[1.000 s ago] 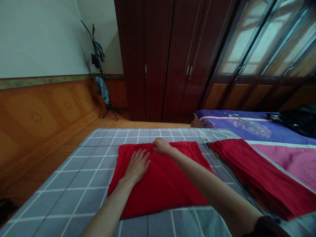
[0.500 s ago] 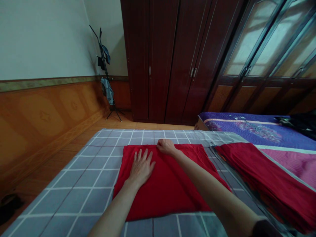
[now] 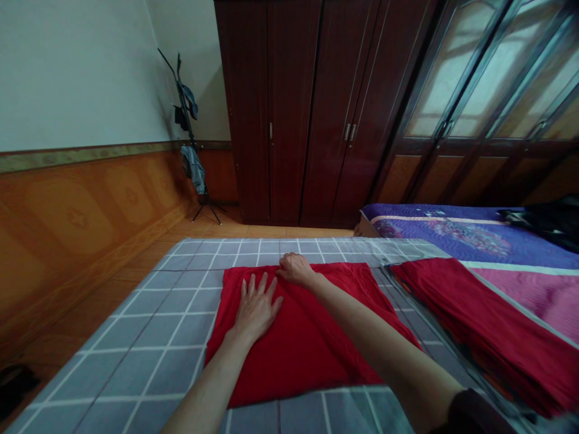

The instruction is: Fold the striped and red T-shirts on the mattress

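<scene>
A folded piece of red cloth point(image 3: 307, 343) lies flat on the grey checked bedspread point(image 3: 154, 346) before me; what kind of garment it is I cannot tell. My left hand point(image 3: 256, 307) rests palm down on its upper left part, fingers spread. At the far edge of the cloth, my right hand point(image 3: 295, 269) is closed, its fingers curled over that edge. The fingertips are partly hidden. To the right lies a long folded stack of cloth with a red piece point(image 3: 488, 325) on top and darker layers beneath.
Past the far edge of the bed stands a dark wooden wardrobe point(image 3: 294, 108). A coat rack point(image 3: 187, 126) with caps and a blue garment is at the back left. Adjoining on the right is a surface with a purple and pink cover point(image 3: 434, 235), with a dark bundle point(image 3: 552, 220) on it.
My right hand has moved slightly left along the far edge of the red cloth. My left hand stays flat on it. The view has shifted a little.
</scene>
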`<action>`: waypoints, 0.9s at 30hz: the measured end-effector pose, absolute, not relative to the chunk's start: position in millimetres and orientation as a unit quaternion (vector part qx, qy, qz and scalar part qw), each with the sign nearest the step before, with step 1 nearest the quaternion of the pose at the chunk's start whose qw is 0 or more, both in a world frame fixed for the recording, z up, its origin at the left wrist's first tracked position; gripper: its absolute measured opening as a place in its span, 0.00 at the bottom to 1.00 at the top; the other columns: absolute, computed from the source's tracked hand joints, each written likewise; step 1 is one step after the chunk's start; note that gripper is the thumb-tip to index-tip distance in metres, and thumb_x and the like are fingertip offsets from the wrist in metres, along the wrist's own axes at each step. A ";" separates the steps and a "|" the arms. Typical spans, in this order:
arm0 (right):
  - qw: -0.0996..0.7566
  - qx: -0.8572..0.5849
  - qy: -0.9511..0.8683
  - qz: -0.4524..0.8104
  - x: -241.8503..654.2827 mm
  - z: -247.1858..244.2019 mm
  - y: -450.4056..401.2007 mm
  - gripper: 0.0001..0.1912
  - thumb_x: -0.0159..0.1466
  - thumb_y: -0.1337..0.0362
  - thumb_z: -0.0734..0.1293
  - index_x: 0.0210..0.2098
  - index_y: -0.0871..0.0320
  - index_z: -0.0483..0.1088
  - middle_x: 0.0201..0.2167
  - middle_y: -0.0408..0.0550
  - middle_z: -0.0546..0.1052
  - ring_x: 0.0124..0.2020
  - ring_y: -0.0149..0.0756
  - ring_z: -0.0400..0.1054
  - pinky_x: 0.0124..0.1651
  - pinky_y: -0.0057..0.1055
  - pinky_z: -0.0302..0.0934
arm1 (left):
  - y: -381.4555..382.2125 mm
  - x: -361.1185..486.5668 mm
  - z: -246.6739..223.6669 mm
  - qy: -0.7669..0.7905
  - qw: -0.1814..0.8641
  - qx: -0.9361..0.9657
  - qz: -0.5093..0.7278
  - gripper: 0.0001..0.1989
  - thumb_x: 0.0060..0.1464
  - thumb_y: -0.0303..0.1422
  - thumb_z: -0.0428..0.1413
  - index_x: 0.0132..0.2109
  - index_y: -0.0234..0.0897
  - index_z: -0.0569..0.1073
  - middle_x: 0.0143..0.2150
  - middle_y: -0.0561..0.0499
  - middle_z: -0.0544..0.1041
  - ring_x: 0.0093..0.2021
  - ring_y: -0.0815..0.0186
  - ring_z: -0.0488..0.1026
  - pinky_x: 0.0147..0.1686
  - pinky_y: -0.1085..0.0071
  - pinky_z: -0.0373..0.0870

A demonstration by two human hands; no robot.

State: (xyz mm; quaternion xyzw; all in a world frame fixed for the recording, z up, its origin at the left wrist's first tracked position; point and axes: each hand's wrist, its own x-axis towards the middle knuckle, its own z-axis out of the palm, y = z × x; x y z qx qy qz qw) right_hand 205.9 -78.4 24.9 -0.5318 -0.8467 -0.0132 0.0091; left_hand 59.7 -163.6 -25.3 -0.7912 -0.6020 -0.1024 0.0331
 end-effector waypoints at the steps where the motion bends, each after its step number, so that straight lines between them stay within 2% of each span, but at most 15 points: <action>1: 0.000 -0.527 -0.850 -0.009 210.7 27.6 -77.1 0.15 0.63 0.58 0.62 0.42 0.59 0.74 0.44 0.55 0.76 0.47 0.42 0.68 0.46 0.30 0.59 | -163.7 59.7 -25.2 -0.603 0.032 -0.791 -0.101 0.27 0.62 0.46 0.42 0.64 0.42 0.59 0.67 0.45 0.56 0.66 0.44 0.47 0.62 0.45 0.43; 7: -0.074 -0.508 -0.858 0.016 250.1 45.8 -69.6 0.12 0.59 0.59 0.65 0.39 0.56 0.76 0.42 0.52 0.77 0.45 0.41 0.70 0.42 0.28 0.61 | -164.2 59.9 -23.1 -0.604 0.016 -0.790 -0.102 0.27 0.62 0.46 0.41 0.64 0.42 0.59 0.67 0.45 0.55 0.66 0.44 0.47 0.62 0.45 0.43; 13: -0.116 -0.505 -0.855 0.012 261.5 50.3 -70.1 0.16 0.61 0.56 0.63 0.40 0.60 0.76 0.41 0.58 0.77 0.42 0.44 0.72 0.39 0.33 0.62 | -163.3 59.7 -22.3 -0.606 0.003 -0.790 -0.095 0.27 0.62 0.45 0.41 0.64 0.42 0.58 0.67 0.46 0.55 0.67 0.44 0.46 0.62 0.44 0.43; 19: -0.124 -0.494 -0.860 -0.012 258.0 50.8 -74.2 0.13 0.60 0.63 0.63 0.40 0.62 0.75 0.40 0.59 0.78 0.43 0.44 0.72 0.41 0.34 0.62 | -162.8 59.6 -23.1 -0.605 0.001 -0.790 -0.098 0.28 0.62 0.46 0.40 0.65 0.42 0.58 0.67 0.46 0.55 0.67 0.44 0.45 0.62 0.45 0.42; 23: -0.103 -0.501 -0.858 -0.043 259.4 47.9 -73.7 0.13 0.60 0.70 0.61 0.42 0.64 0.74 0.44 0.61 0.76 0.47 0.45 0.70 0.47 0.35 0.59 | -163.4 60.0 -22.9 -0.607 0.006 -0.788 -0.102 0.27 0.62 0.46 0.41 0.64 0.42 0.58 0.67 0.46 0.55 0.67 0.44 0.46 0.62 0.45 0.42; 27: -0.092 -0.501 -0.859 -0.047 267.6 43.9 -71.9 0.14 0.61 0.70 0.60 0.43 0.62 0.73 0.45 0.59 0.76 0.47 0.43 0.69 0.45 0.32 0.59 | -164.5 59.9 -22.5 -0.604 0.014 -0.789 -0.108 0.27 0.62 0.45 0.42 0.64 0.41 0.59 0.67 0.46 0.56 0.67 0.44 0.46 0.62 0.46 0.42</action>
